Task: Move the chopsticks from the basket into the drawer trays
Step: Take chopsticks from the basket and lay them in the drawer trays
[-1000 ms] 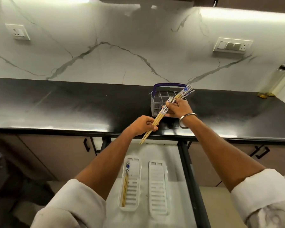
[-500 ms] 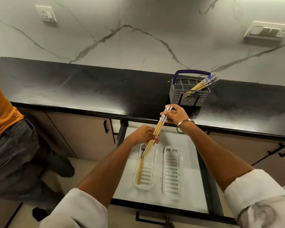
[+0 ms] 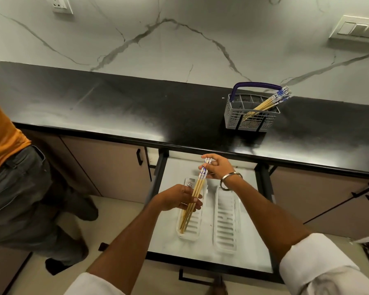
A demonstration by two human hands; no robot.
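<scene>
Held chopsticks (image 3: 197, 188): small bundle, looks like two or three sticks, spanning both hands over the open drawer (image 3: 243, 259). Right hand (image 3: 218, 167) pinches the patterned blue-and-white top ends between thumb and fingers (image 3: 209, 156), closed on the bundle. Left hand (image 3: 176, 200) has its fingers wrapped loosely round the lower shafts, also closed on the bundle. Plain tapered tips angle down into the near end of the left tray (image 3: 189, 234); can't tell if they touch the tray floor. At least one chopstick seems to lie in that tray already, decorated end just visible at the far end behind the left hand. Right tray (image 3: 227, 220) has nothing in it. More chopsticks (image 3: 268, 102) lean in the right corner of the grey basket (image 3: 250, 119) on the black bench (image 3: 115, 107), tops sticking out past the rim. Handling, my read: thin wood or bamboo, very light, stiff, not fragile under normal grip. Smooth lacquered finish means they can slide against each other and fan out if held at one point only. Two-point hold as here keeps them parallel. Best grip is near both ends, or at mid-shaft with a firm pinch. Lower tips first, then lay the tops flat so nothing rolls off the slotted tray. Another person stands at the left, well clear of the drawer.
</scene>
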